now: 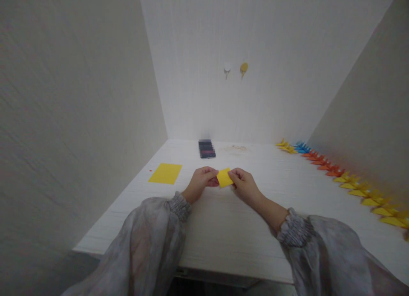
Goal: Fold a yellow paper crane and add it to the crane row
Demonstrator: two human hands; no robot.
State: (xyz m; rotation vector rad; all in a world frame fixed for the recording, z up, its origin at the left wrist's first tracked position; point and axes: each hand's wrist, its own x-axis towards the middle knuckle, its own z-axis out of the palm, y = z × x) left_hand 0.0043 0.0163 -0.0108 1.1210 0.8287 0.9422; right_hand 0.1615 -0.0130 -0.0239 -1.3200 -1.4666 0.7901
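Between my two hands, over the middle of the white table, is a small folded piece of yellow paper [225,178]. My left hand [205,178] pinches its left edge between thumb and fingers. On the opposite side, my right hand [243,181] grips the upper right edge with thumb and forefinger. The folds on the paper are too small to make out. To the left of my left hand a larger flat sheet of yellow paper [165,173] lies on the table.
A dark phone-like object [207,149], partly blurred, lies near the back wall. Folded paper cranes in yellow [370,193], orange [322,161] and blue [302,147] line the right side. Two hooks [243,68] hang on the back wall. Panels enclose the table [230,240] left and right.
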